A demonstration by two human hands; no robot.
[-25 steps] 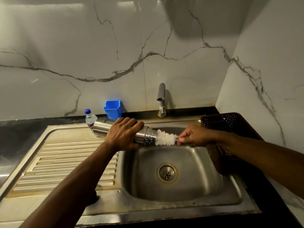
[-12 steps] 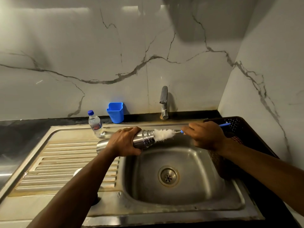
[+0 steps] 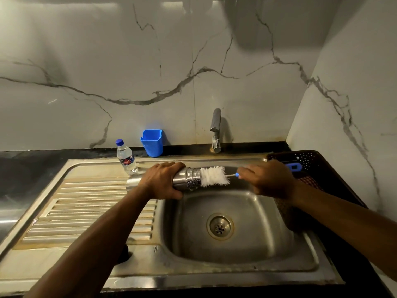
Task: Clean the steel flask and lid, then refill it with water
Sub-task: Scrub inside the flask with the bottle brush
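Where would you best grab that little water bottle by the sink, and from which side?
Take the bottle round its middle, just under the blue cap, coming from the front. It stands upright with a slight lean on the sink's draining board, its round body narrow enough to wrap. The wall lies behind it and the blue cup to its right, so the front is probably freest.

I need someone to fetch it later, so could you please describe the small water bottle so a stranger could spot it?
Find the steel sink and its ribbed drainboard. At the drainboard's far edge stands the plastic bottle, left of the blue cup. It alone is clear, with a blue cap.
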